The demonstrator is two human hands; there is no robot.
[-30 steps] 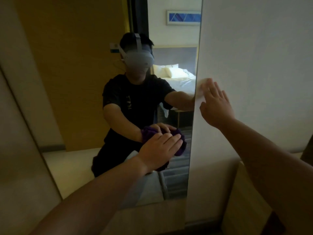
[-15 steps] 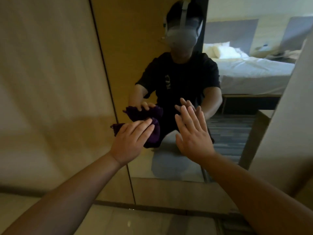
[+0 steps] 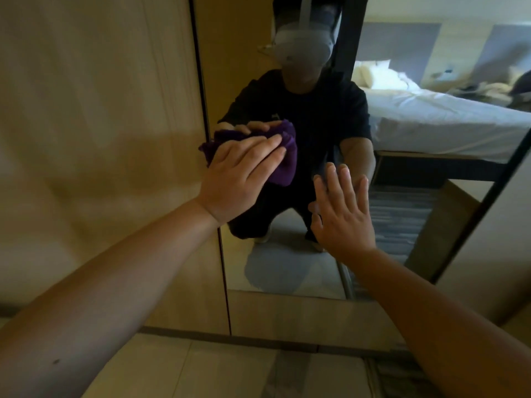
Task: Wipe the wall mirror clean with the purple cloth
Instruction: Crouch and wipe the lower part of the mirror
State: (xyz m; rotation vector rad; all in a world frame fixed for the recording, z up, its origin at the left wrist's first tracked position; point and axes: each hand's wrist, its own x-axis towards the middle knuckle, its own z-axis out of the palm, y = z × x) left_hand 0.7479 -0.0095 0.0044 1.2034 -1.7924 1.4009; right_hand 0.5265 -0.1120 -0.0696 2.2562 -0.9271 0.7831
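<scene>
Raised since before, left hand (image 3: pixel 238 179) presses bunched purple cloth (image 3: pixel 283 159) on mirror (image 3: pixel 402 196); right hand (image 3: pixel 342 216) flat, empty

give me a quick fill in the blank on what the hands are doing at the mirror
The left hand presses a cloth whose colour is ____.
The right hand lies flat on the mirror with its fingers ____.
The cloth sits near the mirror's ____ edge.
Reflected in the glass behind the person is a white ____.

Missing words: purple; spread open; left; bed
</scene>
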